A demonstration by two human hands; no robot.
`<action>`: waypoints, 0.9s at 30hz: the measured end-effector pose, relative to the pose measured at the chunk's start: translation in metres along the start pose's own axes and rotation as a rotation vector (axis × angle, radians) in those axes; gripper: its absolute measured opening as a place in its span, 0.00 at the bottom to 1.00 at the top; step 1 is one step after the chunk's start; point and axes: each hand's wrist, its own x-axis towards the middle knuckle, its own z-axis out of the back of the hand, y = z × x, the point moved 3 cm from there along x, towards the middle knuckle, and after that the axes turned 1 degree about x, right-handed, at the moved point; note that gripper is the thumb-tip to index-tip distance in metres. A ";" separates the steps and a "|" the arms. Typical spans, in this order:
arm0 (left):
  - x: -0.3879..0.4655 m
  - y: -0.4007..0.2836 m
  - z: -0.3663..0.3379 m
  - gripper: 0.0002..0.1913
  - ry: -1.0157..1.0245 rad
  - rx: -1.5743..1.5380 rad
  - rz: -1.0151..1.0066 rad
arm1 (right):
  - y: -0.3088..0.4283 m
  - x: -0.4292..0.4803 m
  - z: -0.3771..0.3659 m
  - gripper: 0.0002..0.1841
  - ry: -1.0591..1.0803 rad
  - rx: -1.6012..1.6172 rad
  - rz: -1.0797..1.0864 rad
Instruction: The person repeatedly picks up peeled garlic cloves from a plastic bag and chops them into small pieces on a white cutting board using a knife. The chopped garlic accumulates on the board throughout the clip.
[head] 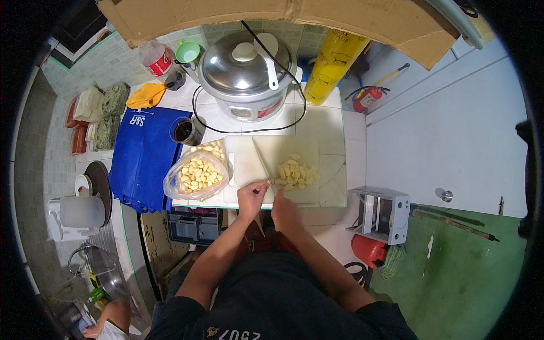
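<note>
A white cutting board [243, 163] lies near the counter's front edge. On its front part my left hand [251, 197] pinches a small pale piece, probably a garlic clove, between the fingertips. My right hand [285, 212] is closed on the handle of a kitchen knife [262, 158], whose blade points away and to the left over the board. Right of the blade lies a pile of peeled garlic cloves [295, 172], some seemingly cut. An open clear plastic bag [196, 175] full of peeled cloves stands left of the board.
A large rice cooker [244, 85] with a looped black cord stands behind the board. A glass of dark drink [185, 131], a blue bag [146, 157] and a cola bottle [159, 63] are at the left. A yellow roll [333, 68] stands back right. Another person's arm [117, 316] shows at lower left.
</note>
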 end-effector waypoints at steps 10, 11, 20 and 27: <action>-0.001 -0.003 0.000 0.11 0.016 -0.025 -0.001 | 0.000 0.009 0.016 0.14 -0.068 0.031 0.108; -0.001 -0.003 0.000 0.11 0.013 -0.036 0.000 | 0.001 0.007 0.018 0.14 -0.036 0.022 0.087; 0.002 0.001 -0.001 0.11 0.005 -0.033 -0.030 | 0.000 0.015 -0.005 0.14 -0.090 0.041 0.082; 0.000 0.000 0.000 0.11 0.018 0.003 -0.034 | 0.005 0.009 0.021 0.14 0.017 0.038 0.073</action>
